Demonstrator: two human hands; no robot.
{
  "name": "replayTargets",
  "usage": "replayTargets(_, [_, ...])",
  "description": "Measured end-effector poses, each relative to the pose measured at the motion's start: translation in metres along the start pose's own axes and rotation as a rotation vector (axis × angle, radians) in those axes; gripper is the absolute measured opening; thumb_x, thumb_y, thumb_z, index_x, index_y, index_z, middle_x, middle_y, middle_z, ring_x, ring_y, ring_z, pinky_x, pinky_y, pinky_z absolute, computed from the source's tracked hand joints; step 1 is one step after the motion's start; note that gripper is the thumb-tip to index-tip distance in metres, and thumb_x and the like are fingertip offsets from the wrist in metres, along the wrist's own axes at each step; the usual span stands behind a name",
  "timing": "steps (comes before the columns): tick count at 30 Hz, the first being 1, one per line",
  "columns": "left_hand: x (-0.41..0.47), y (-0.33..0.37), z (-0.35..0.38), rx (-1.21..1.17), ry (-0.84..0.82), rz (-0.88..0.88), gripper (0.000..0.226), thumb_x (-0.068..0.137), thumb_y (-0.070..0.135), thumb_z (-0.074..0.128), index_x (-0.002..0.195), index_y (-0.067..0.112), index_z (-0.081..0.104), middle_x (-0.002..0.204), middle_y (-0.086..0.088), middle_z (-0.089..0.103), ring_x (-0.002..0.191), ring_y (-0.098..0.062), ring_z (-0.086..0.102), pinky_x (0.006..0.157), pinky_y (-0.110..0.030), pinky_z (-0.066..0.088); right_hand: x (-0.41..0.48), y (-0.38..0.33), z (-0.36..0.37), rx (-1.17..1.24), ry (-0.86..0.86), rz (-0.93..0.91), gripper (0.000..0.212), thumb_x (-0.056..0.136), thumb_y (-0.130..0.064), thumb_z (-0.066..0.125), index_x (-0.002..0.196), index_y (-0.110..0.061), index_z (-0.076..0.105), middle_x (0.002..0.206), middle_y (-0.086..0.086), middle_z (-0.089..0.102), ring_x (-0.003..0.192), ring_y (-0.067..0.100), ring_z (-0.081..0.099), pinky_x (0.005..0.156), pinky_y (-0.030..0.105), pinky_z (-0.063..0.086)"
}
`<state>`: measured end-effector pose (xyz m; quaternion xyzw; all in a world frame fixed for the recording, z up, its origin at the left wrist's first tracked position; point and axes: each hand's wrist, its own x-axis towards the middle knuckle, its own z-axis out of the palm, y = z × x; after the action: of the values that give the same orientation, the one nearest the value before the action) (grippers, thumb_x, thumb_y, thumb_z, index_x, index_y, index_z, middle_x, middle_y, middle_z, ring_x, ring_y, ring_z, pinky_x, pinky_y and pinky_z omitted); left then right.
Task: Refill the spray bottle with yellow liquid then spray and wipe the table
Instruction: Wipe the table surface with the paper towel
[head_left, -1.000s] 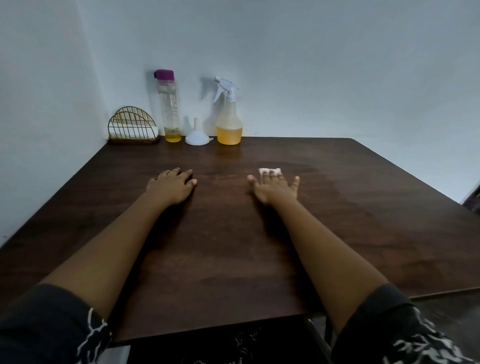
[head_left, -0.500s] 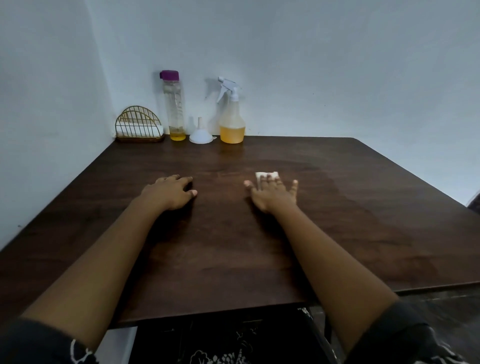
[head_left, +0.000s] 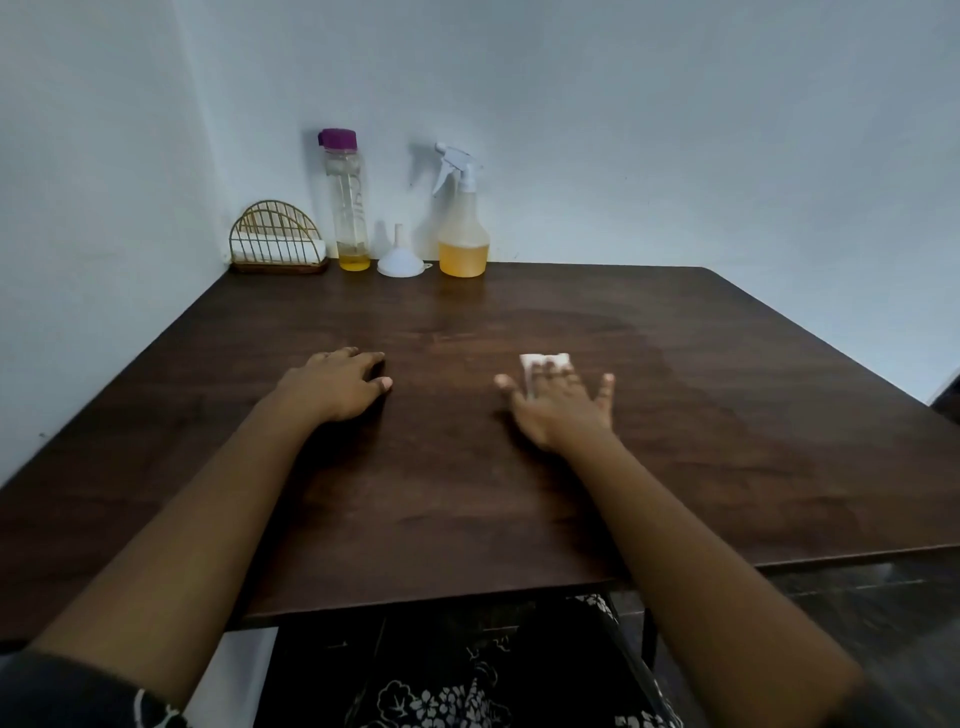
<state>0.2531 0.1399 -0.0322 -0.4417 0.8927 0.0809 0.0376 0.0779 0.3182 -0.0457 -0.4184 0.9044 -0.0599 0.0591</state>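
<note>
A spray bottle (head_left: 462, 228) with a white trigger head stands at the back of the dark wooden table (head_left: 727, 441), yellow liquid filling its lower part. Left of it sit a white funnel (head_left: 398, 260), upside down, and a tall clear bottle (head_left: 349, 202) with a purple cap and a little yellow liquid at the bottom. My right hand (head_left: 563, 408) lies flat with fingers spread, pressing a small white cloth (head_left: 545, 362) onto the table. My left hand (head_left: 337, 384) rests palm down on the wood, holding nothing.
A gold wire holder (head_left: 278, 241) with white napkins sits in the back left corner against the walls. A damp streak (head_left: 571, 322) shows on the wood behind the cloth. The table's near edge (head_left: 441, 600) runs across below my forearms.
My right hand has slid the cloth slightly to the right across the table. The left hand has stayed in place, and the camera has shifted a little.
</note>
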Motion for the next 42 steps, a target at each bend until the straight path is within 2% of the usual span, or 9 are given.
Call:
replayTargets(4, [-0.001, 0.002, -0.001, -0.003, 0.004, -0.006, 0.058, 0.094, 0.056, 0.032, 0.147, 0.036, 0.019, 0.158, -0.002, 0.014, 0.143, -0.031, 0.015, 0.113, -0.053, 0.021, -0.008, 0.003, -0.004, 0.003, -0.032, 0.123, 0.085, 0.085, -0.072, 0.000, 0.150, -0.016, -0.002, 0.159, 0.003, -0.008, 0.145, 0.020, -0.012, 0.107, 0.054, -0.021])
replayTargets(10, [0.000, 0.001, 0.001, 0.006, 0.023, 0.002, 0.058, 0.094, 0.056, 0.033, 0.147, 0.035, 0.021, 0.158, -0.004, 0.015, 0.143, -0.031, 0.017, 0.113, -0.053, 0.022, -0.028, -0.059, 0.017, 0.007, -0.019, -0.113, 0.088, 0.084, -0.074, 0.001, 0.150, -0.017, 0.000, 0.159, 0.002, -0.006, 0.146, 0.019, -0.009, 0.106, 0.051, -0.024])
replayTargets(13, [-0.001, 0.001, 0.002, 0.003, 0.020, 0.003, 0.058, 0.094, 0.056, 0.032, 0.147, 0.035, 0.020, 0.158, -0.003, 0.015, 0.143, -0.031, 0.017, 0.113, -0.053, 0.022, -0.036, -0.026, 0.014, 0.018, 0.006, -0.115, 0.086, 0.083, -0.075, 0.001, 0.150, -0.021, 0.001, 0.159, -0.004, -0.004, 0.146, 0.015, -0.006, 0.106, 0.053, -0.022])
replayTargets(16, [-0.002, 0.002, 0.001, 0.008, 0.012, -0.003, 0.058, 0.094, 0.057, 0.031, 0.147, 0.036, 0.019, 0.158, -0.003, 0.014, 0.143, -0.031, 0.016, 0.113, -0.053, 0.022, -0.040, 0.019, 0.002, 0.002, 0.005, 0.003, 0.086, 0.083, -0.075, 0.002, 0.151, -0.022, 0.000, 0.159, -0.004, -0.005, 0.146, 0.014, -0.006, 0.108, 0.055, -0.019])
replayTargets(19, [-0.003, 0.004, 0.000, 0.010, 0.005, -0.011, 0.058, 0.094, 0.057, 0.030, 0.147, 0.036, 0.018, 0.158, -0.003, 0.013, 0.143, -0.031, 0.015, 0.113, -0.054, 0.021, -0.043, 0.021, -0.002, 0.003, -0.024, 0.056, 0.088, 0.083, -0.075, 0.001, 0.151, -0.018, -0.001, 0.159, 0.000, -0.007, 0.146, 0.016, -0.009, 0.109, 0.053, -0.019])
replayTargets(26, [-0.006, 0.006, 0.001, 0.010, 0.029, -0.030, 0.058, 0.094, 0.059, 0.029, 0.147, 0.037, 0.019, 0.158, -0.002, 0.013, 0.144, -0.031, 0.014, 0.112, -0.054, 0.021, -0.075, -0.037, 0.023, -0.010, 0.047, -0.191, 0.095, 0.079, -0.078, 0.000, 0.150, -0.015, 0.000, 0.159, 0.003, -0.004, 0.146, 0.017, -0.009, 0.102, 0.044, -0.027])
replayTargets(35, [-0.016, 0.009, -0.002, 0.043, 0.029, 0.004, 0.061, 0.094, 0.059, 0.030, 0.148, 0.035, 0.018, 0.158, -0.005, 0.014, 0.144, -0.031, 0.015, 0.113, -0.054, 0.021, -0.095, 0.042, 0.005, -0.008, 0.034, 0.065, 0.095, 0.078, -0.077, -0.002, 0.150, -0.017, 0.000, 0.159, 0.002, -0.006, 0.146, 0.016, -0.009, 0.111, 0.051, -0.017])
replayTargets(38, [-0.027, 0.011, 0.002, 0.082, 0.064, 0.030, 0.061, 0.092, 0.060, 0.033, 0.147, 0.037, 0.017, 0.158, -0.001, 0.013, 0.144, -0.029, 0.014, 0.111, -0.055, 0.024, -0.105, 0.002, 0.016, -0.001, 0.076, -0.049, 0.095, 0.079, -0.077, 0.000, 0.150, -0.014, 0.000, 0.159, 0.004, -0.005, 0.146, 0.018, -0.009, 0.110, 0.047, -0.020])
replayTargets(42, [-0.036, 0.001, 0.006, 0.074, 0.095, 0.005, 0.062, 0.091, 0.060, 0.035, 0.147, 0.037, 0.019, 0.158, -0.001, 0.014, 0.144, -0.029, 0.015, 0.108, -0.056, 0.025, -0.121, -0.035, 0.029, 0.029, 0.059, -0.235, 0.105, 0.070, -0.080, -0.009, 0.150, -0.013, -0.002, 0.159, 0.004, -0.007, 0.145, 0.016, -0.014, 0.102, 0.044, -0.028])
